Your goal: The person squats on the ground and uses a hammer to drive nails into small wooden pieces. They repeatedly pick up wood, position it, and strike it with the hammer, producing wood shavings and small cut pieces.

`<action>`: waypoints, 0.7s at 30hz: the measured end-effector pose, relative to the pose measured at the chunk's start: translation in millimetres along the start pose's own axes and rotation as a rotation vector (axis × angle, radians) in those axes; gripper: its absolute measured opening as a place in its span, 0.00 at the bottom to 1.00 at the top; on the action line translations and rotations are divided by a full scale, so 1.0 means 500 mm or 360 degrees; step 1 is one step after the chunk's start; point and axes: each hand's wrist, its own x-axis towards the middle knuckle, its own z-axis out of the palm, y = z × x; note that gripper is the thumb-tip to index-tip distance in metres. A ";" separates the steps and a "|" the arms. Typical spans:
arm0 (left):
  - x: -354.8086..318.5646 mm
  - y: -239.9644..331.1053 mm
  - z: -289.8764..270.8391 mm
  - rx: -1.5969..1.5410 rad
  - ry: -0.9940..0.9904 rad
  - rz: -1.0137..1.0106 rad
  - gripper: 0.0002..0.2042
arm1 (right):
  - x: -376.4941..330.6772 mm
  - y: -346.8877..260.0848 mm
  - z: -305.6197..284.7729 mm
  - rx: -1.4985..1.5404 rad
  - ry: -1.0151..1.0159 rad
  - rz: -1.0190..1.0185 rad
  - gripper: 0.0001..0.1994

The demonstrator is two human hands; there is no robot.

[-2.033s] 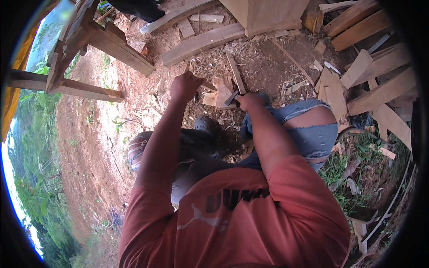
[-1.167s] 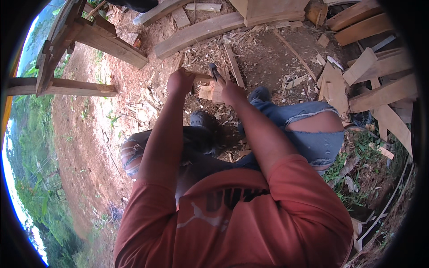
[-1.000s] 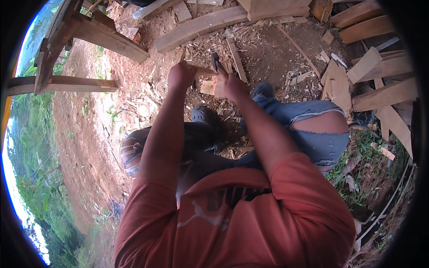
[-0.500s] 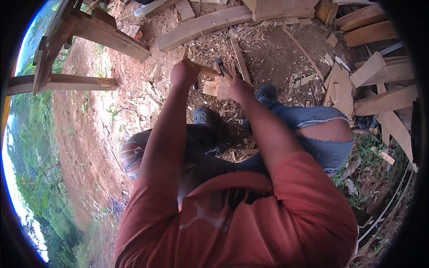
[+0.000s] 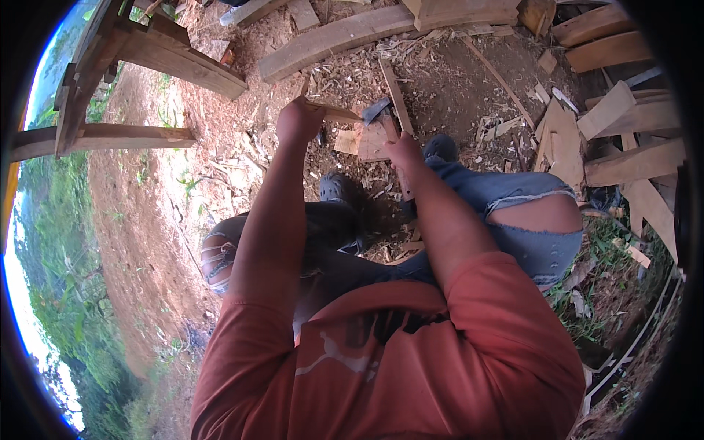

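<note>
Wooden stick (image 5: 339,114) in left grip (image 5: 299,121), blade (image 5: 376,110) beside it.

packages: none | labels, signs: none | screens: none (only bare wood, chips and soil)

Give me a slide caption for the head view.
Left hand grips a wooden stick; right hand steadies a wood piece over chip-strewn ground.

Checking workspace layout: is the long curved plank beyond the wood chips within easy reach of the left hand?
Probably not without leaning: the left hand grips a stick, and the plank lies further off.
</note>
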 end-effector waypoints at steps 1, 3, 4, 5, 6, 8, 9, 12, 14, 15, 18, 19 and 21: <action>-0.004 -0.015 0.006 -0.0005 0.0005 -0.0035 0.24 | -0.036 -0.029 -0.029 0.0078 -0.0071 0.0089 0.26; -0.003 -0.007 0.007 -0.0033 0.0032 -0.0035 0.25 | -0.055 -0.052 -0.075 0.0169 -0.0217 0.0261 0.23; -0.006 0.001 0.008 -0.0053 0.0052 -0.0025 0.26 | -0.048 -0.053 -0.096 0.0172 -0.0316 0.0341 0.21; -0.008 0.009 0.008 -0.0072 0.0071 -0.0014 0.26 | -0.043 -0.054 -0.117 0.0178 -0.0416 0.0420 0.19; -0.009 0.007 0.010 -0.0084 0.0063 0.0005 0.26 | -0.048 -0.063 -0.138 0.0013 -0.0489 0.0393 0.18; -0.009 -0.006 0.008 -0.0096 0.0049 0.0029 0.27 | -0.067 -0.092 -0.185 -0.0316 -0.0646 0.0335 0.17; -0.011 0.002 -0.001 -0.0092 0.0075 0.0031 0.27 | -0.079 -0.106 -0.210 -0.0565 -0.0759 0.0243 0.17; -0.019 0.040 -0.048 -0.0109 0.0103 0.0019 0.26 | -0.105 -0.116 -0.254 -0.1190 -0.0819 0.0002 0.19; -0.009 0.040 -0.076 -0.0317 0.0063 -0.0026 0.27 | -0.094 -0.069 -0.229 -0.1428 -0.0505 -0.0111 0.21; -0.011 0.033 -0.089 -0.0420 0.0038 -0.0068 0.27 | -0.105 -0.078 -0.229 -0.1432 -0.0506 -0.0108 0.21; -0.017 0.017 -0.110 -0.0998 -0.0053 -0.0093 0.25 | -0.116 -0.106 -0.225 -0.1394 -0.0401 -0.0187 0.22; -0.024 0.026 -0.113 -0.1172 -0.0052 -0.0061 0.25 | -0.098 -0.098 -0.220 -0.1339 -0.0289 -0.0254 0.22; -0.036 0.049 -0.113 -0.1439 -0.0141 -0.0083 0.24 | -0.044 -0.108 -0.216 -0.1110 -0.0270 -0.0344 0.20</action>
